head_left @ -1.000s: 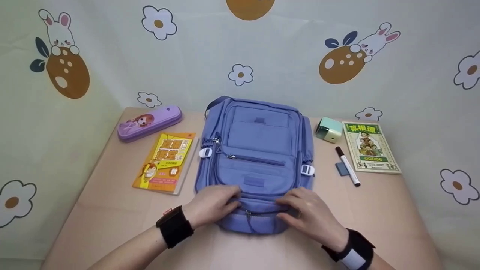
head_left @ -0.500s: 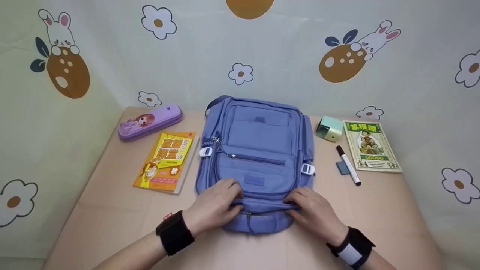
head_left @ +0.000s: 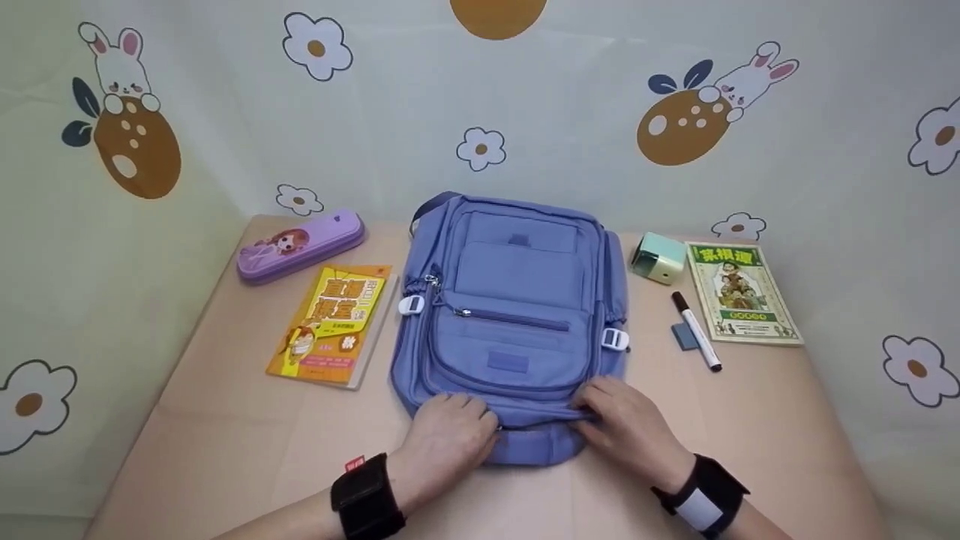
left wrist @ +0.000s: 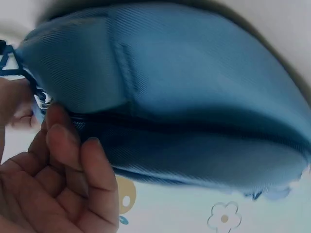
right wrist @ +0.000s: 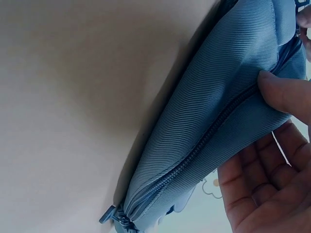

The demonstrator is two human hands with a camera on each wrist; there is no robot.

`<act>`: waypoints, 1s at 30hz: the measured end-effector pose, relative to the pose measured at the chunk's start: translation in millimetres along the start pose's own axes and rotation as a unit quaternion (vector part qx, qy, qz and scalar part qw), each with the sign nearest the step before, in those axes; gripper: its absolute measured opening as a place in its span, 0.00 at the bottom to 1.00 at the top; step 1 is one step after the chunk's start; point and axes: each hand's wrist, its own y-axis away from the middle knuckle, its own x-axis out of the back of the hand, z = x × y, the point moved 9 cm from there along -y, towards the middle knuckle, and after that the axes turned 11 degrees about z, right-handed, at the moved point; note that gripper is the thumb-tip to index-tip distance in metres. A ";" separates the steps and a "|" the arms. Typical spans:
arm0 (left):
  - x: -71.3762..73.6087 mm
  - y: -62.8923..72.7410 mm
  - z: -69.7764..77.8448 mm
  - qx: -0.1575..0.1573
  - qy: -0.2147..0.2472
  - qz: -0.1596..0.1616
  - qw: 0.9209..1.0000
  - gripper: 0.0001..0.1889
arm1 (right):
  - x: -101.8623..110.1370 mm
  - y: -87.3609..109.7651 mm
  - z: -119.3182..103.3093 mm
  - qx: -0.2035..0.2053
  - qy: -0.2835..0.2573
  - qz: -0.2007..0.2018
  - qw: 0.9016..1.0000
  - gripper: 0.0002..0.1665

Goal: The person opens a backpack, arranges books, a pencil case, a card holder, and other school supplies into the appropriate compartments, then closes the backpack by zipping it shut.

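Note:
A blue backpack (head_left: pixel 525 274) lies on its back, its bottom toward me. My left hand (head_left: pixel 448 444) is at the zipper along the lower pocket, fingers curled at the metal zipper pull (left wrist: pixel 43 99); the thumb is hidden in the left wrist view. To the left of that pull, the pocket's seam shows as a dark gap. My right hand (head_left: pixel 630 427) pinches the fabric at the right end of the pocket, thumb (right wrist: pixel 282 94) beside the zipper teeth (right wrist: pixel 214 126) and fingers behind the cloth.
On the left lie a purple pencil case (head_left: pixel 300 246) and an orange book (head_left: pixel 330 326). To the right are a mint-green box-shaped item (head_left: pixel 660 259), a green-covered book (head_left: pixel 742 294), and a marker (head_left: pixel 697 332) over a small grey-blue block (head_left: pixel 682 337). A patterned curtain (head_left: pixel 390 105) hangs behind.
My left hand has come down and nearer to me, from the pocket's upper fabric to the zipper pull. My right hand shifted slightly outward and keeps its pinch on the backpack.

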 end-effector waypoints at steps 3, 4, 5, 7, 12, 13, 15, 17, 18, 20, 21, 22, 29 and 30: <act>0.2 1.4 -0.7 0.000 0.001 -0.014 1.000 0.10 | 1.0 -0.2 -0.6 0.005 0.001 0.009 1.000 0.22; 0.3 2.2 -1.1 -0.001 -0.001 -0.019 1.000 0.10 | 1.1 -0.3 -0.7 0.006 0.003 0.012 1.000 0.22; 0.3 3.2 -1.6 -0.003 -0.005 -0.025 1.000 0.09 | 1.1 -0.4 -0.9 0.007 0.004 0.013 1.000 0.22; 0.9 5.5 -3.2 -0.004 -0.006 -0.037 0.999 0.07 | 0.4 -0.5 -1.2 0.008 0.012 0.014 1.000 0.23; 2.7 13.6 -15.0 0.023 0.019 -0.072 0.997 0.08 | -1.4 -0.9 -1.9 0.011 0.036 0.010 0.999 0.22; 3.5 15.4 -18.7 0.031 0.024 -0.080 0.996 0.08 | -1.4 -1.1 -1.9 0.011 0.039 0.010 0.999 0.22; 5.0 19.9 -26.9 0.044 0.032 -0.093 0.994 0.09 | -1.4 -1.6 -1.3 0.009 0.044 0.008 0.999 0.22; 7.1 25.8 -35.8 0.058 0.039 -0.100 0.992 0.09 | -1.5 -1.8 -0.7 0.005 0.047 0.004 0.999 0.22; 8.3 28.7 -40.4 0.065 0.042 -0.103 0.992 0.09 | -1.4 -1.9 -0.3 0.003 0.049 0.002 0.999 0.22; 10.3 35.2 -50.2 0.078 0.043 -0.104 0.991 0.09 | -1.4 -2.5 -0.3 0.001 0.050 -0.001 0.999 0.22; 11.5 38.4 -54.5 0.084 0.043 -0.103 0.990 0.09 | -1.4 -2.9 -0.6 0.001 0.050 -0.003 0.999 0.22; 12.7 41.5 -58.3 0.089 0.040 -0.101 0.990 0.09 | -1.4 -3.3 -1.1 0.002 0.049 -0.004 0.999 0.22; 16.6 52.0 -69.7 0.109 0.040 -0.076 0.990 0.11 | -1.9 -6.4 -5.0 0.007 0.044 -0.021 0.999 0.21; 16.6 52.2 -69.4 0.107 0.042 -0.073 0.991 0.10 | -1.9 -6.9 -5.6 0.004 0.041 -0.027 0.999 0.21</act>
